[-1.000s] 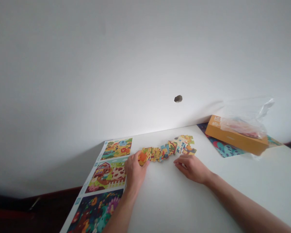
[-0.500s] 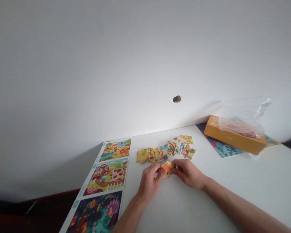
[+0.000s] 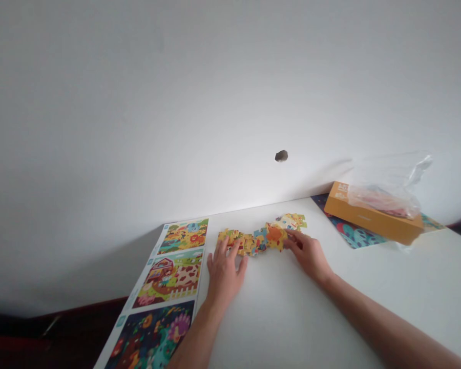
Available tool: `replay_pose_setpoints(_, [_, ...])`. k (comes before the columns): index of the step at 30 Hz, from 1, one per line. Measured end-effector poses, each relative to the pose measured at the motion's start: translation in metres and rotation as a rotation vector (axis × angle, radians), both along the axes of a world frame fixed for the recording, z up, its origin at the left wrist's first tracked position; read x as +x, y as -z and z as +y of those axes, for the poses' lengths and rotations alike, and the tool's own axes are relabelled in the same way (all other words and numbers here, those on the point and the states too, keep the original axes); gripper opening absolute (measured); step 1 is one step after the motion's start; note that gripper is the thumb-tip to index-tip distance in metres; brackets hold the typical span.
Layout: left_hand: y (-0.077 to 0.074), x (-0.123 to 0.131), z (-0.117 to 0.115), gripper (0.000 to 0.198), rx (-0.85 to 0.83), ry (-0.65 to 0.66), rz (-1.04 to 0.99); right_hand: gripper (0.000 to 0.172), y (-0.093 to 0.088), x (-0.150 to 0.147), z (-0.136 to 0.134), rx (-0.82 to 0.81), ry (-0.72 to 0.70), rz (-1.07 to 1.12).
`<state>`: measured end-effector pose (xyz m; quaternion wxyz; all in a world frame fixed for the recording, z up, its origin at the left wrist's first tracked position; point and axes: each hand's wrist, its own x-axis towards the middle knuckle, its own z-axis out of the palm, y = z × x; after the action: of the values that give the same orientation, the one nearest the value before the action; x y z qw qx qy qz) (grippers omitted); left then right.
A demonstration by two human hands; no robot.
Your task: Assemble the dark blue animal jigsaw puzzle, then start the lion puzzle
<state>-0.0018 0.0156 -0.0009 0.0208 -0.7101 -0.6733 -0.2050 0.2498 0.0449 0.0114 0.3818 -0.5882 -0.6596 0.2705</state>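
A loose heap of puzzle pieces (image 3: 260, 240) stretches across the white table (image 3: 276, 318). My left hand (image 3: 227, 264) is open, its fingers spread, with the fingertips on or just over the left end of the heap. Between the fingers of my right hand (image 3: 305, 252) is an orange and yellow joined puzzle section (image 3: 276, 237), gripped by its right edge. That section lies over the middle of the heap and covers some pieces beneath it. My right fingertips are partly hidden behind the hand.
A sheet of printed pictures (image 3: 176, 271) lies along the table's left edge. At the back right, an orange box (image 3: 369, 218) with a clear plastic bag (image 3: 388, 195) on top rests on a colourful sheet (image 3: 353, 236). Behind stands a white wall (image 3: 176, 128) with a hole (image 3: 281, 156).
My left hand has let go of the orange and yellow section and moved left, opening over the heap. My right hand has carried the section forward and slightly right, onto the pieces.
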Motion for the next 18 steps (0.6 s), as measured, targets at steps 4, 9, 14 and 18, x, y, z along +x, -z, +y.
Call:
replay_pose_setpoints(4, [-0.011,0.01,-0.01,0.047,-0.067,0.097,0.008,0.039,0.003,0.01,0.009,0.032,-0.038,0.034])
replay_pose_setpoints(9, [-0.012,0.015,-0.018,0.056,-0.094,0.181,0.082,0.029,0.007,0.012,0.013,0.298,-0.034,-0.247])
replay_pose_setpoints(14, [-0.006,0.014,-0.01,0.066,-0.086,0.118,0.068,0.045,0.015,0.009,0.017,0.231,-0.114,-0.504])
replay_pose_setpoints(18, [-0.007,0.01,-0.007,0.068,-0.097,0.165,0.028,0.052,0.014,0.008,0.017,0.216,-0.196,-0.546])
